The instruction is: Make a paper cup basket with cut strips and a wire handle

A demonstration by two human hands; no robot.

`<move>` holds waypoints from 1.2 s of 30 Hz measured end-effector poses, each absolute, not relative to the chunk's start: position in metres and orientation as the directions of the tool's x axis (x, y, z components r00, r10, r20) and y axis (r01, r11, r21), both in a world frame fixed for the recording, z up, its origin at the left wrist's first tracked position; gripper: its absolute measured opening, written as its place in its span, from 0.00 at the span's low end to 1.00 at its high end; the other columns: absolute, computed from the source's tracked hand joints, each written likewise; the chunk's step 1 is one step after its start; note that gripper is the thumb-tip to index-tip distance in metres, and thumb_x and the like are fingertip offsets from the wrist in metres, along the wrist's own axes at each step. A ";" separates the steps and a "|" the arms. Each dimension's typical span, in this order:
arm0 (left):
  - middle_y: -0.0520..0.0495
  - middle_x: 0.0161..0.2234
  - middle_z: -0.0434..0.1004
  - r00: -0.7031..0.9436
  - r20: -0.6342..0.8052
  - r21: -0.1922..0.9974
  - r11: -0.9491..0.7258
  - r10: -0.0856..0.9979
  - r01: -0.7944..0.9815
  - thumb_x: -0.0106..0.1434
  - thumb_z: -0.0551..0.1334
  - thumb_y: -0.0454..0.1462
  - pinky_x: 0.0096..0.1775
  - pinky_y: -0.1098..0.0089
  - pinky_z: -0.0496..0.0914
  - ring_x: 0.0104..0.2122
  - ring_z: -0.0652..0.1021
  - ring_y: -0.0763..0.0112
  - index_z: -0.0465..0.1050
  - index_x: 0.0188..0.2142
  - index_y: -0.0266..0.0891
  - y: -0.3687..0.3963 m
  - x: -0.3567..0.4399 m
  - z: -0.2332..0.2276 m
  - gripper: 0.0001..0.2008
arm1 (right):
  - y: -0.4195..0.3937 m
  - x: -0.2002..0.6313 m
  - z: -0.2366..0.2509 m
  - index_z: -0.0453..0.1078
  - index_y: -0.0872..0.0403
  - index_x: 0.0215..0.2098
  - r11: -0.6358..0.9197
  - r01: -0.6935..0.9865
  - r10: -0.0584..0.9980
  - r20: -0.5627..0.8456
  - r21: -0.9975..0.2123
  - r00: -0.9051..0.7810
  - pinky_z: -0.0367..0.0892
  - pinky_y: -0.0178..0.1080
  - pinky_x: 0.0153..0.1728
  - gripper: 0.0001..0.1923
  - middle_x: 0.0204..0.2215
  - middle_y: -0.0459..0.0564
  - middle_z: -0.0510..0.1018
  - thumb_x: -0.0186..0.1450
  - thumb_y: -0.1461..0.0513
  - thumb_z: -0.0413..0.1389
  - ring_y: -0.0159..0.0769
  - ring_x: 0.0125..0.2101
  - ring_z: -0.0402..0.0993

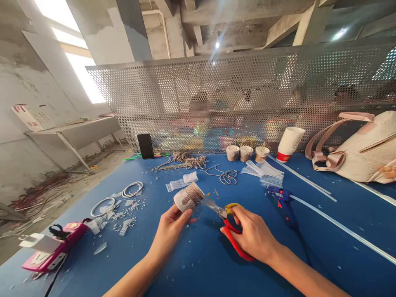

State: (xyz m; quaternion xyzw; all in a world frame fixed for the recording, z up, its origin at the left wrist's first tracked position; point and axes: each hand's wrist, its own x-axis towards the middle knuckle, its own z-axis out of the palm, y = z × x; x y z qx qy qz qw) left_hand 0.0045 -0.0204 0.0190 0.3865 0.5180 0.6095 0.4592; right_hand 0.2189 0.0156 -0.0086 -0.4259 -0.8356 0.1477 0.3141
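**Cutting a paper cup at the blue table**

Standing across the room, I record the scene from largest item down. The blue table (198, 264) carries the work, with a perforated metal screen (247, 95) behind it and a pale bag (365, 148) at its far right corner. A stack of paper cups (289, 143), a blue glue gun (280, 198) and white rings (132, 189) lie well apart from the hands; paper scraps (120, 218) litter the near left.

Risk, as judged: the blades point toward the left thumb, so a slip or a hard snip could nick it. The thin, curved cup wall could buckle, tearing the cut off line.

Grip: the left hand (169, 231) is closed around a small paper cup (187, 198), held on its side above the table's middle, thumb and fingertips pinching its rim. The right hand (252, 235) is clenched through the handles of the red scissors (230, 229), whose blades, nearly closed, meet the cup's edge.
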 end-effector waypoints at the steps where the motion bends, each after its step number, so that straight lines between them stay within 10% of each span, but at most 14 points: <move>1: 0.43 0.43 0.80 -0.277 0.003 0.988 -0.046 0.961 -0.150 0.47 0.70 0.41 0.36 0.64 0.75 0.43 0.77 0.54 0.80 0.38 0.38 -0.020 0.004 0.019 0.18 | 0.016 0.220 -0.011 0.65 0.53 0.38 0.636 0.632 0.768 0.445 -0.443 -0.461 0.67 0.38 0.30 0.13 0.31 0.49 0.76 0.60 0.55 0.57 0.39 0.30 0.73; 10: 0.45 0.37 0.82 -0.219 0.036 0.997 -0.051 0.975 -0.064 0.49 0.69 0.42 0.40 0.67 0.72 0.36 0.78 0.60 0.80 0.38 0.38 -0.019 0.001 0.018 0.16 | 0.023 0.225 -0.019 0.66 0.55 0.35 0.712 0.688 0.612 0.604 -0.139 -0.511 0.68 0.39 0.29 0.12 0.28 0.51 0.77 0.62 0.53 0.54 0.41 0.30 0.76; 36: 0.47 0.40 0.82 -0.207 0.096 0.995 -0.097 0.974 0.004 0.53 0.67 0.43 0.40 0.66 0.74 0.41 0.78 0.58 0.79 0.42 0.42 -0.021 0.000 0.011 0.17 | 0.021 0.222 -0.016 0.68 0.56 0.31 0.660 0.750 0.537 0.676 0.037 -0.506 0.62 0.38 0.26 0.14 0.25 0.51 0.75 0.63 0.53 0.53 0.39 0.26 0.73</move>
